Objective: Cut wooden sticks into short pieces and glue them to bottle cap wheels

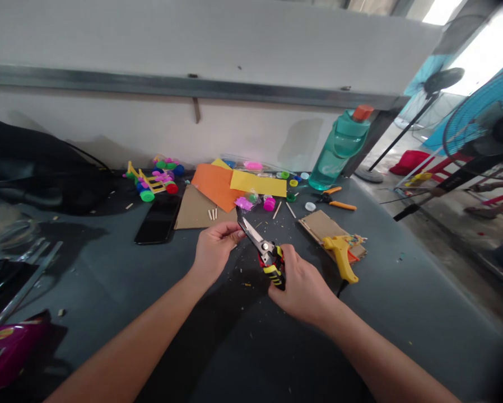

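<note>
In the middle of the table, my right hand (304, 285) is wrapped round the black and yellow handles of a pair of pruning shears (265, 246). Their metal blades point up and to the left and look parted. At the blade tips, my left hand (218, 246) is closed in a pinch; whatever sits between its fingers is too small to make out. Several short wooden stick pieces (213, 214) lie on a brown cardboard piece (186, 210) just beyond my left hand. Two thin sticks (291, 210) rest on the table past the shears.
A yellow glue gun (341, 254) lies on cardboard (318, 226) at right, near orange-handled pliers (339, 205). Behind are orange paper (218, 187), yellow paper (257, 183), bottle caps (293, 183) and a teal bottle (338, 151). A phone (158, 220) and toy-like assembly (154, 182) lie left.
</note>
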`<state>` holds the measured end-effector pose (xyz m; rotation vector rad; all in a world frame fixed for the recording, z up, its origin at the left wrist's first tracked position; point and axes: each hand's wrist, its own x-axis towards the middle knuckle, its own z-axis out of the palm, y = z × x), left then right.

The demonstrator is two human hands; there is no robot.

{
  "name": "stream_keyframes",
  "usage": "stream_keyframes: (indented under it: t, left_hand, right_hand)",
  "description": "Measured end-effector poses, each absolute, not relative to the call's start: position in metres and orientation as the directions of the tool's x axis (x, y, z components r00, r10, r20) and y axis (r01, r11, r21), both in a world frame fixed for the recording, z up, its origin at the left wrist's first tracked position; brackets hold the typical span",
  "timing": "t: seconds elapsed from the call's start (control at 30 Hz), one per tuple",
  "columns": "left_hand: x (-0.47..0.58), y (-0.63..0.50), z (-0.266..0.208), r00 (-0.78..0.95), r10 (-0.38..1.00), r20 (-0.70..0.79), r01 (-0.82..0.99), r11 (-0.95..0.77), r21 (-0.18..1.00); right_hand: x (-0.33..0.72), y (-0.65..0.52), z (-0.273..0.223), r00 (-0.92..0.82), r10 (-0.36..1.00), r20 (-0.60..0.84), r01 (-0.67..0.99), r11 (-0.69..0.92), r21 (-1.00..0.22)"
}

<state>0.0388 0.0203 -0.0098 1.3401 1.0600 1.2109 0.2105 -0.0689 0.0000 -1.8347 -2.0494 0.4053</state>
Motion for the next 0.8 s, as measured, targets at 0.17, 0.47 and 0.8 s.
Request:
stream_keyframes:
  t: [0.17, 0.47, 0.8]
  left_hand:
    - [0.0361, 0.0205, -0.0088, 0.139, 0.980, 0.144, 0.020, -0.148, 0.989]
    - [0.0321, 0.0194, -0.0012, 0.145, 0.974, 0.176, 0.125, -0.195, 0.973]
    - [0.0303, 0.0233, -0.0063, 0.199, 0.966, 0.164, 0.036, -0.174, 0.984]
  right_hand:
    - [0.2094, -0.0697, 0.0029, -0.118, 0.991, 0.067, 0.899, 0.136, -0.416]
    - [0.2100, -0.0727, 0.0080, -0.161, 0.987, 0.015, 0.915, 0.155, -0.373]
    - [0.2129, -0.0693, 0.0057, -0.158, 0.986, 0.057, 0.926, 0.167, -0.338]
